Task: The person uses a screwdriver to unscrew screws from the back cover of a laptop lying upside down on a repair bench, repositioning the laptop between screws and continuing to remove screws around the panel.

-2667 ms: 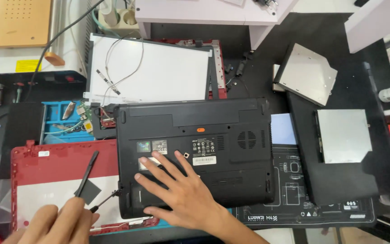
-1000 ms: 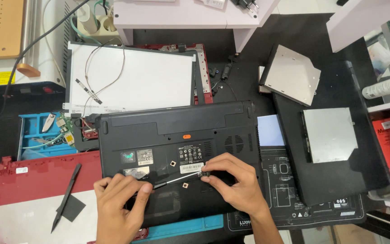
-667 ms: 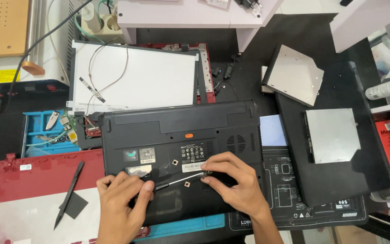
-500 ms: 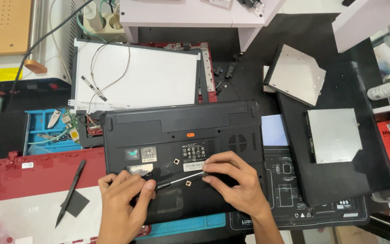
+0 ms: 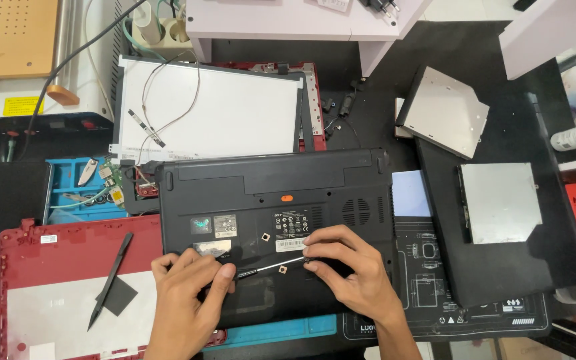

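A black laptop base [image 5: 268,200] lies bottom-up on the dark work mat. My left hand [image 5: 188,300] grips the handle of a thin screwdriver [image 5: 271,265], which lies nearly flat across the base. My right hand [image 5: 351,270] pinches the tool's metal shaft near its tip, at the base's lower right. Both hands rest on the laptop's underside.
A red laptop lid [image 5: 61,287] with a black pry tool [image 5: 109,280] lies at the left. A white screen panel [image 5: 215,113] with loose wires sits behind. Two silver optical drives [image 5: 445,110] [image 5: 501,202] lie at the right, a blue parts tray [image 5: 78,190] at the left.
My left hand left the red lid and pry tool and took the screwdriver on the laptop base. My right hand closed onto its shaft. In the last second both hands stay put.
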